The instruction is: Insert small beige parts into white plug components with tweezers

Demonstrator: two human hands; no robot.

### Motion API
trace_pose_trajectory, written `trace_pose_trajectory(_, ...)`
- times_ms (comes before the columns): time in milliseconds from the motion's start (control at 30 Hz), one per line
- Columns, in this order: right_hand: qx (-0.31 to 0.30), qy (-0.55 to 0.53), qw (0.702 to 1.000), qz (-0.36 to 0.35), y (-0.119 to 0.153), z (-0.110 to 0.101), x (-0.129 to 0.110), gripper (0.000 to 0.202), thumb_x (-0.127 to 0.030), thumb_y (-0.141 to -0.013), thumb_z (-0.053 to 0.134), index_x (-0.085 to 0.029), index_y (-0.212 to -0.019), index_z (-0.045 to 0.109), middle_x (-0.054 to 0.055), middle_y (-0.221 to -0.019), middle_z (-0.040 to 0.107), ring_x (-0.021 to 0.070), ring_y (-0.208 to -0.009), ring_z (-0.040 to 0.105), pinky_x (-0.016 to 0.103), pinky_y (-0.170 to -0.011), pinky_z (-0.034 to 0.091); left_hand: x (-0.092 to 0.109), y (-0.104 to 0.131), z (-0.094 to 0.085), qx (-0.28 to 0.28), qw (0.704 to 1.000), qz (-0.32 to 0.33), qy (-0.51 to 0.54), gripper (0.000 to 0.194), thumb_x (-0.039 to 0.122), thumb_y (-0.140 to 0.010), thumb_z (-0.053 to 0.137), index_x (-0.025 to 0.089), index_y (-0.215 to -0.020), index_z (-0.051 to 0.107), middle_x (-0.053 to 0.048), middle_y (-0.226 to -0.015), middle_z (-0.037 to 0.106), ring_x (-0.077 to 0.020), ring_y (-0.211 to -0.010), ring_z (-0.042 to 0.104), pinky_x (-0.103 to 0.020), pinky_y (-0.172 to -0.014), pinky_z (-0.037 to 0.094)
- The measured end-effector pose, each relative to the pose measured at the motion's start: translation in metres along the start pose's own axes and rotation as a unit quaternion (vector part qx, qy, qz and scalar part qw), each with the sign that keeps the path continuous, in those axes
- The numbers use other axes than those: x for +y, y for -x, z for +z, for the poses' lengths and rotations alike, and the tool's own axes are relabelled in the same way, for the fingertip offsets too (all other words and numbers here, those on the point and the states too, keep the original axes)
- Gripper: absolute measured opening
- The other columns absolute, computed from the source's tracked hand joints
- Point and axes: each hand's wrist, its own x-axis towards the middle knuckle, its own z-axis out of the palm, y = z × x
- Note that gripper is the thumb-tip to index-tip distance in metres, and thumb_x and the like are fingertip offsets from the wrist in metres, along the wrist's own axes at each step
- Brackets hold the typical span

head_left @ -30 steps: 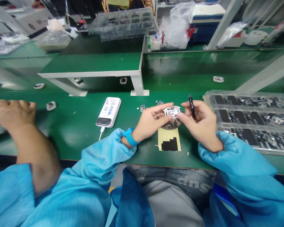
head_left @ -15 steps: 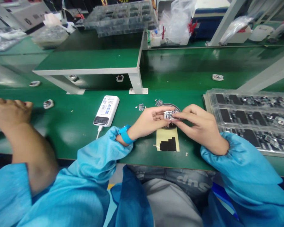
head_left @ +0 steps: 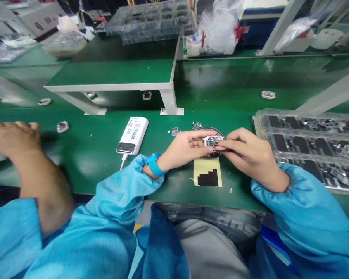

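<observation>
My left hand [head_left: 189, 146] is closed around the edge of a small white-and-silver electronic module [head_left: 211, 141], held just above a round dark dish [head_left: 212, 156]. From the other side, my right hand [head_left: 248, 155] pinches dark, slim tweezers [head_left: 228, 150], their tip at the module; the fingertips partly hide both. Below the dish lies a yellow backing sheet [head_left: 196, 166] with black adhesive pieces. Small metal parts [head_left: 175, 131] rest on the green bench just beyond my left hand.
A white power bank [head_left: 132, 135] with a cable lies to the left. Clear compartment trays of parts [head_left: 311, 145] stand on the right. A raised green shelf [head_left: 113, 73] rises at the back. A co-worker's arm [head_left: 31, 162] reaches in from the left.
The tweezers have swung to a flatter angle, and my right hand has shifted slightly right. The module stays in my left hand. At far left, the co-worker's other hand now shows slightly.
</observation>
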Motion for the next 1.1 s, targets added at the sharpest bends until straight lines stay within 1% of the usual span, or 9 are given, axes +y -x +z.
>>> trace_pose_trajectory(167,-0.002,0.015,1.000,-0.001,0.000,0.000,0.001,0.026,-0.016,-0.091,0.070,-0.023,-0.116,0.072,0.006,-0.102,0.067,0.0146,-0.080,0.066,0.027,-0.064,0.053,-0.002,0.001,0.002,0.004,0.999,0.024,-0.021,0.050,0.025,-0.083,0.081,0.015,-0.131,0.070,-0.012,-0.124,0.072,-0.0231,-0.100,0.073,-0.033,-0.084,0.062)
trace_pose_trajectory(367,0.001,0.019,1.000,0.010,0.001,0.003,0.002,0.025,-0.018,-0.093,0.068,-0.026,-0.117,0.071,0.006,-0.104,0.067,0.0148,-0.080,0.065,0.028,-0.063,0.052,-0.005,0.004,0.002,0.063,0.963,0.129,-0.230,0.044,0.029,-0.090,0.074,0.019,-0.133,0.070,-0.009,-0.123,0.074,-0.0114,-0.067,0.062,-0.025,-0.055,0.049)
trace_pose_trajectory(433,-0.003,0.022,1.000,0.014,0.002,0.004,0.003,0.025,-0.019,-0.094,0.067,-0.026,-0.118,0.071,0.006,-0.104,0.067,0.0151,-0.081,0.066,0.028,-0.063,0.052,-0.007,0.004,0.001,0.065,0.949,0.161,-0.263,0.042,0.028,-0.091,0.073,0.020,-0.133,0.070,-0.009,-0.125,0.073,-0.0116,-0.067,0.062,-0.025,-0.056,0.050)
trace_pose_trajectory(567,-0.015,0.030,0.999,0.022,0.003,0.005,0.005,0.024,-0.019,-0.095,0.066,-0.026,-0.117,0.072,0.007,-0.107,0.067,0.0158,-0.081,0.066,0.029,-0.063,0.051,-0.010,0.003,0.000,0.067,0.925,0.214,-0.306,0.040,0.023,-0.091,0.071,0.018,-0.130,0.071,-0.010,-0.126,0.073,-0.0165,-0.084,0.068,-0.028,-0.070,0.055)
trace_pose_trajectory(667,-0.016,0.020,0.999,0.032,0.002,0.006,0.003,0.023,-0.020,-0.095,0.066,-0.027,-0.116,0.073,0.006,-0.106,0.067,0.0157,-0.080,0.065,0.030,-0.065,0.052,-0.009,0.003,0.002,0.076,0.936,0.180,-0.291,0.041,0.021,-0.089,0.072,0.017,-0.130,0.071,-0.009,-0.120,0.075,-0.0142,-0.076,0.067,-0.027,-0.066,0.054)
trace_pose_trajectory(767,0.027,-0.027,0.996,0.083,-0.002,0.010,-0.003,0.024,-0.024,-0.092,0.072,-0.026,-0.116,0.071,0.007,-0.106,0.068,0.0184,-0.088,0.068,0.031,-0.073,0.055,-0.008,0.003,0.006,0.086,0.968,0.115,-0.206,0.044,0.023,-0.087,0.076,0.017,-0.130,0.071,-0.009,-0.116,0.076,-0.0128,-0.071,0.066,-0.025,-0.061,0.053)
trace_pose_trajectory(900,0.082,-0.166,0.954,0.237,-0.005,0.019,-0.012,0.037,-0.035,-0.083,0.081,-0.023,-0.116,0.068,0.008,-0.110,0.071,0.0194,-0.087,0.068,0.031,-0.069,0.056,-0.009,0.003,0.011,0.066,0.990,0.112,-0.047,0.042,0.024,-0.083,0.081,0.016,-0.123,0.072,-0.011,-0.123,0.074,-0.0218,-0.102,0.072,-0.032,-0.086,0.060)
trace_pose_trajectory(1000,0.077,-0.284,0.896,0.333,-0.005,0.027,-0.018,0.032,-0.037,-0.080,0.082,-0.021,-0.104,0.070,0.003,-0.088,0.071,0.0128,-0.063,0.060,0.027,-0.055,0.049,-0.013,0.003,0.015,0.071,0.990,0.123,-0.026,0.035,0.023,-0.085,0.080,0.017,-0.119,0.074,-0.011,-0.125,0.072,-0.0239,-0.112,0.070,-0.035,-0.097,0.058)
trace_pose_trajectory(1100,0.089,-0.337,0.860,0.372,-0.005,0.033,-0.022,0.031,-0.037,-0.077,0.085,-0.021,-0.099,0.072,-0.001,-0.073,0.065,0.0113,-0.057,0.053,0.026,-0.053,0.045,-0.016,0.003,0.019,0.091,0.985,0.144,-0.032,0.031,0.025,-0.086,0.079,0.018,-0.116,0.075,-0.011,-0.125,0.070,-0.0246,-0.114,0.068,-0.037,-0.100,0.056)
